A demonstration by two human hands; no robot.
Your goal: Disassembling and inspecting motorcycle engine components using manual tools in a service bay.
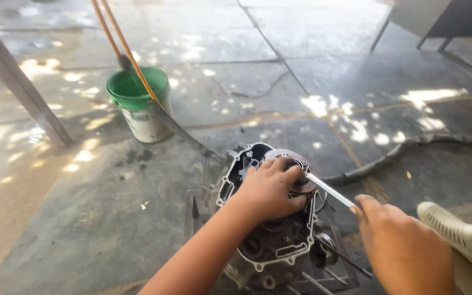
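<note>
Head view, looking down on a concrete floor point(312, 49) dappled with sunlight: an opened engine case point(269, 229) stands on a dark metal stand point(192, 210), its cover off and its gasket face bare. The left hand point(269, 191) is clamped over a round part point(293, 164) near the top of the case, fingers curled around its rim. The right hand point(402, 248) is clenched around the handle end of a slim metal tool point(331, 190), whose tip reaches under the left hand's fingers. By the look of it, the step is working that round part loose; the next move calls for a steady grip and careful leverage. A green bucket point(139, 101) stands well apart, a black hose point(405, 150) trails across the floor, and a pale sandal point(457, 235) shows at right.
</note>
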